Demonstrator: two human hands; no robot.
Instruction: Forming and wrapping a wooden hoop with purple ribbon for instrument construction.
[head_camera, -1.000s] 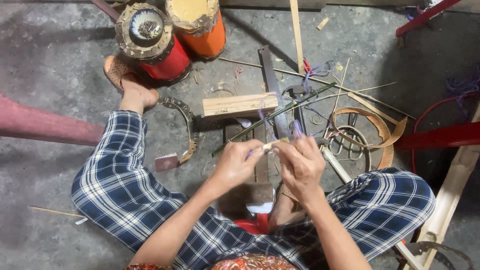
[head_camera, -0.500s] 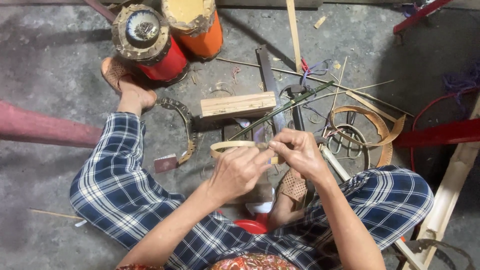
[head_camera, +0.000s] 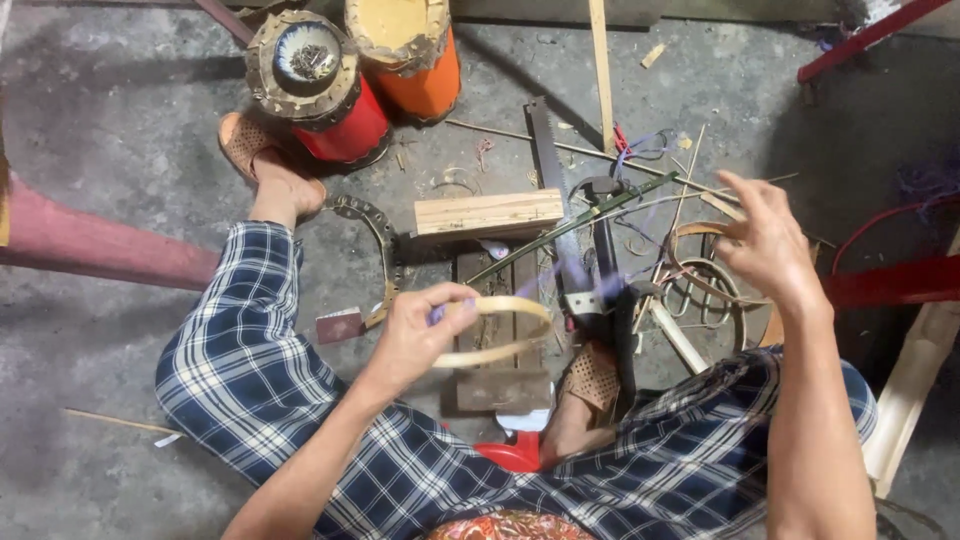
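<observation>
Left hand (head_camera: 415, 335) grip pinches thin bamboo hoop (head_camera: 500, 330) (pale, smooth); right hand (head_camera: 765, 245) splayed, empty.

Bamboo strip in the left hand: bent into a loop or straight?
Looped: the bamboo strip curves into a closed ring from the left hand.

right hand (head_camera: 765, 245): off the hoop (head_camera: 495, 333), now raised out to the right, fingers spread | left hand (head_camera: 420, 335): now alone gripping hoop at its left end | hoop: possibly rounder than before, motion blur makes this unsure
</observation>
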